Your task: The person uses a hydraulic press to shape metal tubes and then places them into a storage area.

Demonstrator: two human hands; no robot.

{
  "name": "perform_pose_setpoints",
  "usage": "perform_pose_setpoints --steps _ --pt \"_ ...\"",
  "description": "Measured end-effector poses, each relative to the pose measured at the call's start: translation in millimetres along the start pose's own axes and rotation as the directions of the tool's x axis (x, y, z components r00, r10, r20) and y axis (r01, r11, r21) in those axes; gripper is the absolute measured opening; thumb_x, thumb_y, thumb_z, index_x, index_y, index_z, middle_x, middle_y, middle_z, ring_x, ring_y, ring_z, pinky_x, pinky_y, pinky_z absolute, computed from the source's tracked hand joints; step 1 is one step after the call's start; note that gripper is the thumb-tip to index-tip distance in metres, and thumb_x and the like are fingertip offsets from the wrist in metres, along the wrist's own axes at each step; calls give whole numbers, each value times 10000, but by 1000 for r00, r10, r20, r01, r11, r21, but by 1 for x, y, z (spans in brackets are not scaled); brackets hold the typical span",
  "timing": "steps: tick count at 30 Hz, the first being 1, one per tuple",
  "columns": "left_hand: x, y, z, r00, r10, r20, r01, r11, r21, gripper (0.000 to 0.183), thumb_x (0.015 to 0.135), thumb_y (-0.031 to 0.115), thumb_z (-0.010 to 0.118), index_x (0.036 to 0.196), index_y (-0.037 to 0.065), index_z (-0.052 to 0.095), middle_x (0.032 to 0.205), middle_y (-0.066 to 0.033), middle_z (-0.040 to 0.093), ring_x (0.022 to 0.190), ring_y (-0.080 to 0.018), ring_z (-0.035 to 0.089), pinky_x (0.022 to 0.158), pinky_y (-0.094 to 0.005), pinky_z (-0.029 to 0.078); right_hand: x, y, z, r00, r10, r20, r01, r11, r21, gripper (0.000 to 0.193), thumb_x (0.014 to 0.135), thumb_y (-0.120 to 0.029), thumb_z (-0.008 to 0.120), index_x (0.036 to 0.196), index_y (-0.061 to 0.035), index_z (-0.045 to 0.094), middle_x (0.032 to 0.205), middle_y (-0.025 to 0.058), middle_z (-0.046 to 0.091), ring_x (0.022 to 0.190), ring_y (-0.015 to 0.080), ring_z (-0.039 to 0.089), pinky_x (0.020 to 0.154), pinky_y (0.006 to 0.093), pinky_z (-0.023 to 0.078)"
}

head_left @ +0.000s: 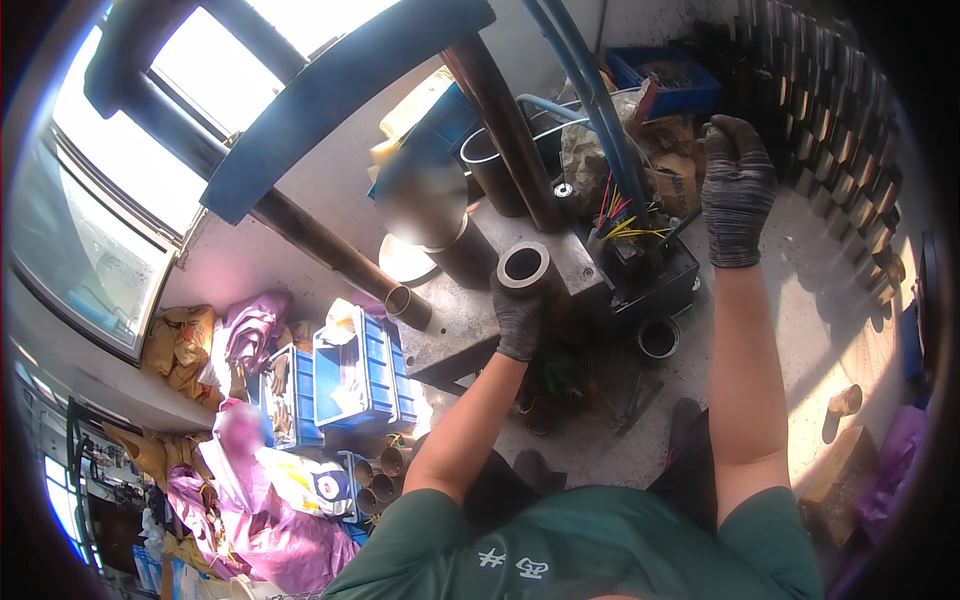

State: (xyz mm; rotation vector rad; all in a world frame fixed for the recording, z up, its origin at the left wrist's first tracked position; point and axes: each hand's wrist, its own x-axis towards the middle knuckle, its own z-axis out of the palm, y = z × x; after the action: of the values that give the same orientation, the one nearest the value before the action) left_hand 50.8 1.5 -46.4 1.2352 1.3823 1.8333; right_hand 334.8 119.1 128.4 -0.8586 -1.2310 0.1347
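My left hand (519, 325), in a dark grey knit glove, is wrapped round a thick-walled metal tube (523, 285) with its open end facing up. The tube is at the near edge of a steel press plate (462, 318), and the hand hides its lower part. Another dark metal cylinder (466, 256) stands just beyond it on the plate. My right hand (738, 195), gloved the same way, is raised to the right of a black unit with wires (640, 265). Its fingers are bent together, and their inner side is hidden.
Steel columns (505, 140) and a blue beam (345, 105) rise over the plate. Blue hoses (600, 110) hang behind the wires. Blue crates (350, 375) and purple sacks (270, 520) lie left. Stacked metal pieces (835, 140) line the right; a metal ring (659, 352) is lower down.
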Motion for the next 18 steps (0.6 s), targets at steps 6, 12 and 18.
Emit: perform_pose_setpoints --steps 6,12,18 --pt "-24 60 -21 999 -43 6 40 845 -534 546 836 69 751 1342 23 551 1151 -94 659 1057 -265 669 938 -396 579 12 -20 -26 981 84 175 -70 994 -84 154 974 -125 688 1092 -41 742 984 102 757 895 198 718 850 336 568" --pt "48 155 -51 739 651 -172 -621 758 200 610 852 152 749 1399 -1 527 1293 -86 625 1179 -247 620 1047 -415 508 11 -34 -30 955 126 269 -93 987 -131 150 1005 -146 648 1081 -48 733 960 103 742 886 185 695 836 330 555" --pt "194 195 -99 796 601 -71 -231 410 882 256 995 203 620 1148 7 680 976 -36 703 863 -162 691 777 -308 573 11 -37 -32 949 153 274 -171 984 43 345 1009 -393 663 1025 -59 749 938 132 748 851 281 731 807 387 572"
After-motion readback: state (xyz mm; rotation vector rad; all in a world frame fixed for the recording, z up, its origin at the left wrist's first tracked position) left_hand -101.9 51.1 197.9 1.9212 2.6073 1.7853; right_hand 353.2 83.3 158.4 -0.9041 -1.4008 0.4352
